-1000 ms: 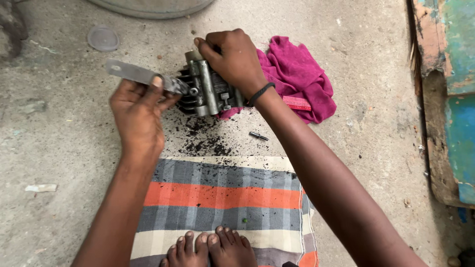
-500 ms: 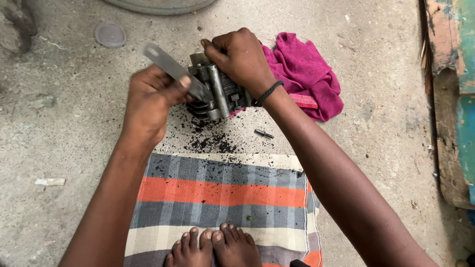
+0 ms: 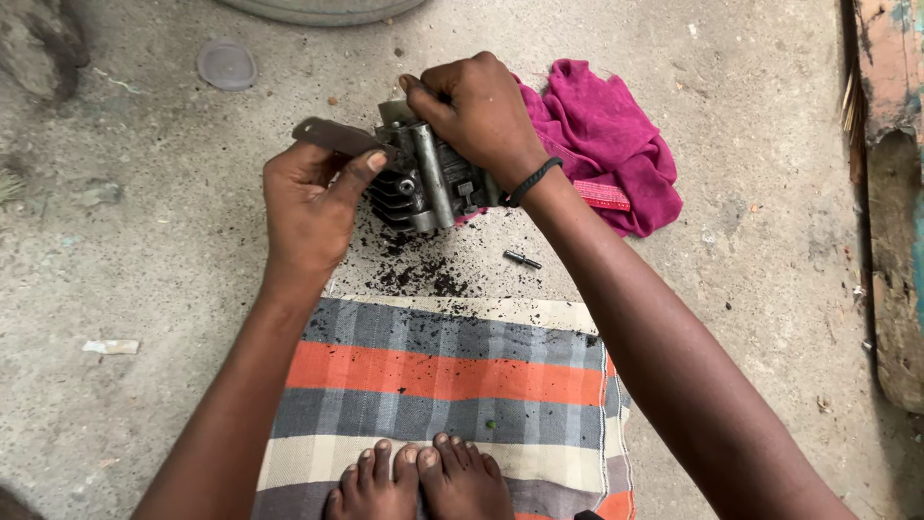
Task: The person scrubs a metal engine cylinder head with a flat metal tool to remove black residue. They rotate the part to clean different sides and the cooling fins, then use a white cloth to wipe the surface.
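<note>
Fingers of left hand [image 3: 306, 207] pinch flat metal blade [image 3: 335, 137], long axis running up-left, tip against finned engine part [image 3: 423, 183] just to its right, which right hand [image 3: 481, 111] clamps from above on concrete floor [image 3: 144, 289] beside magenta rag [image 3: 606, 135].

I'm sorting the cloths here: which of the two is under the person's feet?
The striped cloth, orange, grey and cream, speckled with black grit. The other, a plain magenta rag, lies crumpled on the concrete behind the right hand.
</note>
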